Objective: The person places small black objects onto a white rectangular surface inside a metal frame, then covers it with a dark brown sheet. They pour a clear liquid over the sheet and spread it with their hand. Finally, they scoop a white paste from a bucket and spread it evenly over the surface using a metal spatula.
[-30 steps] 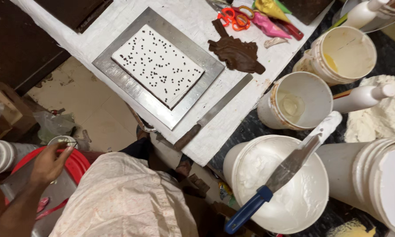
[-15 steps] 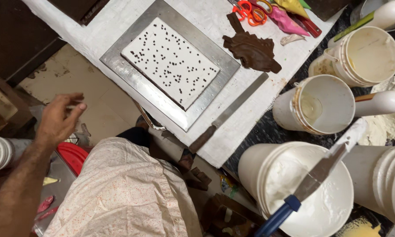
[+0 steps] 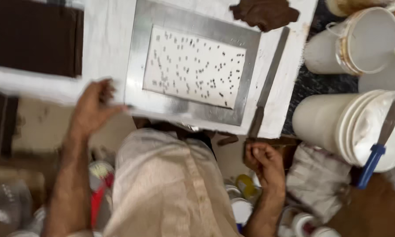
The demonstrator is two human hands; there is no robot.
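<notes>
My left hand [image 3: 94,109] reaches to the near left corner of a square metal tray [image 3: 140,52], fingers on the white table [image 3: 105,39] and thumb at the tray's edge; motion blur hides the grip. The tray holds a white slab [image 3: 193,66] dotted with small dark specks. My right hand [image 3: 265,164] is curled shut just below the table's near edge, right under the handle of a long flat knife [image 3: 267,83] that lies along the tray's right side. Nothing shows between its fingers.
A brown chocolate lump [image 3: 265,13] lies beyond the tray. A dark brown slab [image 3: 30,39] sits at the far left. White buckets [image 3: 368,39] [image 3: 333,127] stand on the right, one with a blue-handled spatula [image 3: 373,160]. Small tubs [image 3: 250,188] crowd the floor by my pale shirt [image 3: 171,188].
My left hand rose from the red container low on the left up to the tray's corner. The view swung so the tray lies square. My right hand came into view under the knife handle.
</notes>
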